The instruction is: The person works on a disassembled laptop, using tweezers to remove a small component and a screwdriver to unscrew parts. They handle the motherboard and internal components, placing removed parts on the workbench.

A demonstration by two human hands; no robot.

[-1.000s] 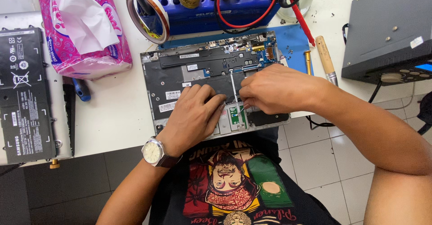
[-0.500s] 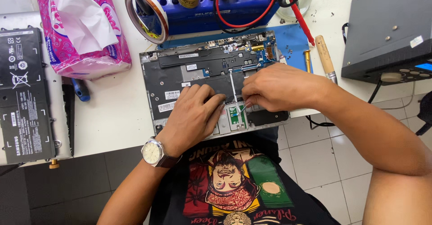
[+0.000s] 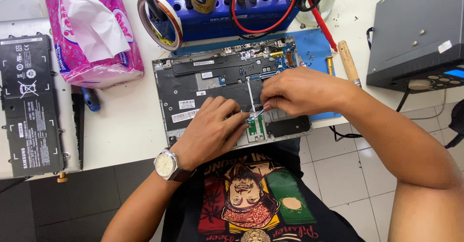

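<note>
A small green board near the front edge of the opened laptop chassis is being worked on: the left hand is pressed flat beside it, grasping nothing, while a thin metal tool is pinched in the right hand. Judging from this, fine, steady prying is called for next. A tissue pack, tape roll and detached black battery lie left of the chassis on the table, a blue tool rack behind it; nothing is seen blocking.

Two hands work here: the left hand and the right hand, both on one opened laptop base. Left of the left hand lie one flat black battery pack and one pink tissue pack. Beyond the hands stand one tape roll and one blue tool holder. Right of the right hand lies one wooden-handled tool.
</note>
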